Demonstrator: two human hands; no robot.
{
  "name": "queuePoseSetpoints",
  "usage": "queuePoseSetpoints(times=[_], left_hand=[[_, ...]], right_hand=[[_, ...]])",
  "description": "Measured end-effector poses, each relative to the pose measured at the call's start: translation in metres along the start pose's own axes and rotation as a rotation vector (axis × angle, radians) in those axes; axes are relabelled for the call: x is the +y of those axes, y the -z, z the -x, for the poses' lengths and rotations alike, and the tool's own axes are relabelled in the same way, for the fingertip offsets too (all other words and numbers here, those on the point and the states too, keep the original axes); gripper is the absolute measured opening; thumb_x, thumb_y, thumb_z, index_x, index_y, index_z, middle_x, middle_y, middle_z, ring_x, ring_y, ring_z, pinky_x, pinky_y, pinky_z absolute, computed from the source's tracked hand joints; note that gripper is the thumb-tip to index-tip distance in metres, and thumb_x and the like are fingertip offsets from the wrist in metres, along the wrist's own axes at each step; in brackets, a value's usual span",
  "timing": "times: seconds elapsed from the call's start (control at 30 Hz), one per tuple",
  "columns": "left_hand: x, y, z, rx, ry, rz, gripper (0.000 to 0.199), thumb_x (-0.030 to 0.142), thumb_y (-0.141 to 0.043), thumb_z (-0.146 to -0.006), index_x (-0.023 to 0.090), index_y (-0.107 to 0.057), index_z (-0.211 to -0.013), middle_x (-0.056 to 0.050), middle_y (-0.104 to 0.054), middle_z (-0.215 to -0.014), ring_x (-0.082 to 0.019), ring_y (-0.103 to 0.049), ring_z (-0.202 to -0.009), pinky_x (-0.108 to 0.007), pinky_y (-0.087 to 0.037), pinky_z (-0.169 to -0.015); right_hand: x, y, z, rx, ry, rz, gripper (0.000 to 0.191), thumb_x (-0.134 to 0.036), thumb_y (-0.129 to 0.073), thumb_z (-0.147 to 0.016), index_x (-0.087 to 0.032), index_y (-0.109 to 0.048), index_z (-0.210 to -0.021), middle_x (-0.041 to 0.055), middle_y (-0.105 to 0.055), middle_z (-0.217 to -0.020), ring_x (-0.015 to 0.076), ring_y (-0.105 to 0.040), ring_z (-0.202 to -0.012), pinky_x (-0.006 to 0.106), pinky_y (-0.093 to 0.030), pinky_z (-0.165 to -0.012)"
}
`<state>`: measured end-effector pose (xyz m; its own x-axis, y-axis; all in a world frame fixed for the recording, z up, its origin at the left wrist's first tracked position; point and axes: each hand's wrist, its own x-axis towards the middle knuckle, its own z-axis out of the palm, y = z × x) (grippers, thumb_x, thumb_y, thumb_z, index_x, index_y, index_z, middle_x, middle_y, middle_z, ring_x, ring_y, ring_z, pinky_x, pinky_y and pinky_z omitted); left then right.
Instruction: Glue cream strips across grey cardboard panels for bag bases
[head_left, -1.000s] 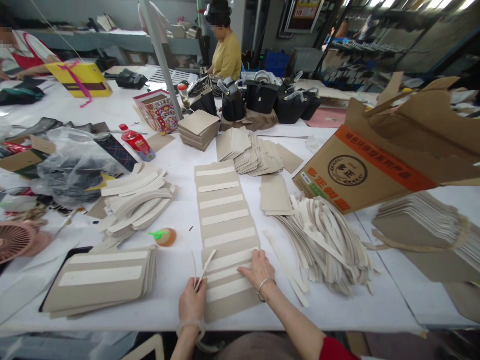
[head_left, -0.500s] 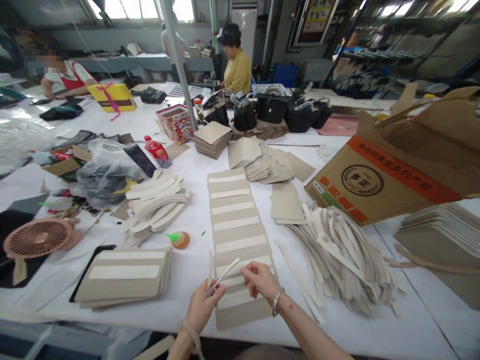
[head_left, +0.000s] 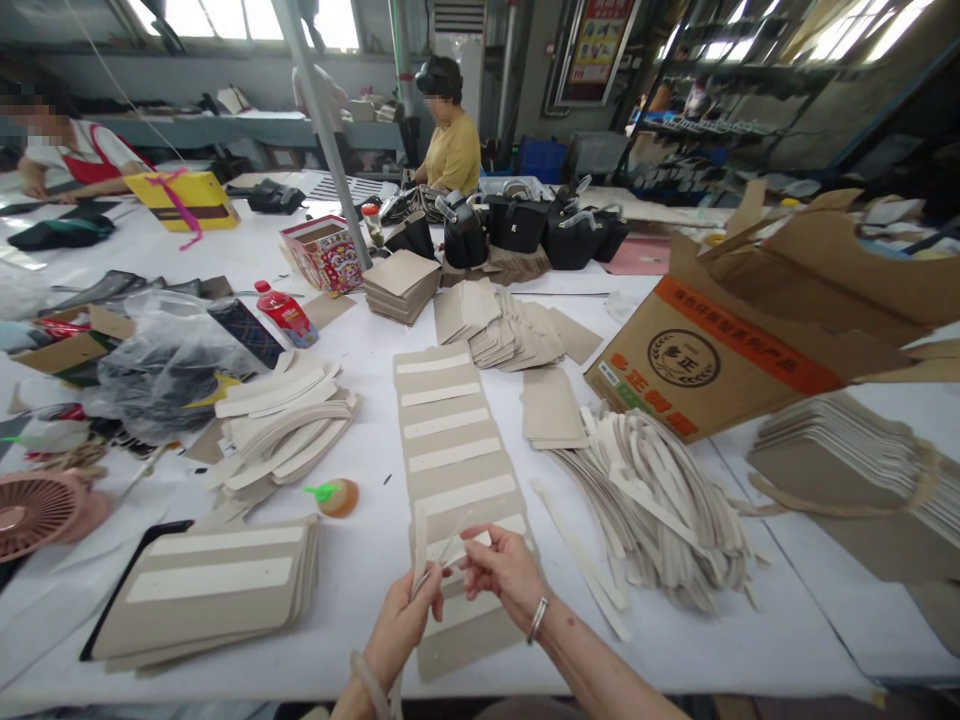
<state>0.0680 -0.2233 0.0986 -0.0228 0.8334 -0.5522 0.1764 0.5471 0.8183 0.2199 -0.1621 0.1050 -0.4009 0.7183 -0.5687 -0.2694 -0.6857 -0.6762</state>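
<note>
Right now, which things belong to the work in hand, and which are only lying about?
Seem to belong:
thin strips in the left hand
row of beige boards
strip pile at right

Seem just lying about:
pink fan
red bottle
yellow box with ribbon

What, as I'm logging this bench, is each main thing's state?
Left hand, closed on pale strips
Right hand, partly closed, hold unclear
Panels, laid in a column
Strip heap, loose
Cardboard box, open
Patterned box, open
Red bottle, capped
Green-tipped bottle, tip pointing left
Pink fan, power unclear
</note>
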Motion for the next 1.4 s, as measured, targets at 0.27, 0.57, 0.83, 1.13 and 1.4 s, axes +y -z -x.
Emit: queuePoseSetpoints(times=[0.27, 0.57, 0.83, 1.13, 1.4], left_hand=[[-0.011, 0.021, 0.011, -0.021, 0.066, 0.050, 0.048, 0.063, -0.054, -0.065, 0.018, -0.060, -0.081, 0.004, -0.048, -0.055, -0.009, -0.034, -0.046, -0.021, -0.028, -0.044], [-0.041, 0.040, 0.015, 0.089, 0.227, 0.021, 0.053, 0.070, -0.055, -0.054, 0.017, -0.055, -0.054, 0.009, -0.025, -0.038, -0.007, -0.023, -0.038, -0.022, -0.018, -0.041], [-0.033, 0.042, -0.042, 0.306, 0.284, 0.105, 0.049, 0.064, -0.057, -0.053, 0.016, -0.057, -0.063, 0.011, -0.025, -0.034, -0.006, -0.022, -0.035, -0.020, -0.017, -0.037], [-0.047, 0.035, -0.073, 0.357, 0.276, 0.045, 0.038, 0.054, -0.059, -0.057, 0.017, -0.060, -0.067, 0.009, -0.034, -0.035, -0.007, -0.030, -0.034, -0.022, -0.024, -0.036], [-0.048, 0.041, -0.067, 0.463, 0.287, 0.121, 0.042, 0.057, -0.054, -0.061, 0.018, -0.056, -0.076, 0.012, -0.029, -0.038, -0.007, -0.027, -0.033, -0.021, -0.024, -0.034]], right_hand=[[-0.001, 0.021, 0.004, 0.107, -0.032, 0.072, 0.044, -0.042, -0.072, -0.056, -0.016, -0.049, -0.084, -0.0020, -0.060, -0.051, 0.0089, -0.049, -0.033, 0.018, -0.036, -0.031], [-0.012, 0.066, 0.009, 0.141, -0.129, 0.067, 0.037, -0.044, -0.068, -0.064, -0.013, -0.052, -0.076, 0.0066, -0.066, -0.073, 0.0122, -0.064, -0.058, 0.021, -0.050, -0.052], [-0.016, 0.090, -0.039, 0.265, -0.121, 0.381, 0.035, -0.047, -0.062, -0.062, -0.017, -0.045, -0.059, -0.0045, -0.053, -0.045, 0.0073, -0.047, -0.032, 0.017, -0.035, -0.029], [-0.009, 0.114, -0.069, 0.303, -0.103, 0.375, 0.029, -0.044, -0.058, -0.065, -0.018, -0.045, -0.064, -0.0060, -0.053, -0.050, 0.0074, -0.049, -0.035, 0.018, -0.037, -0.033], [-0.022, 0.107, -0.052, 0.145, -0.130, 0.271, 0.035, -0.048, -0.062, -0.066, -0.016, -0.048, -0.064, -0.0028, -0.055, -0.055, 0.0060, -0.049, -0.039, 0.018, -0.036, -0.038]])
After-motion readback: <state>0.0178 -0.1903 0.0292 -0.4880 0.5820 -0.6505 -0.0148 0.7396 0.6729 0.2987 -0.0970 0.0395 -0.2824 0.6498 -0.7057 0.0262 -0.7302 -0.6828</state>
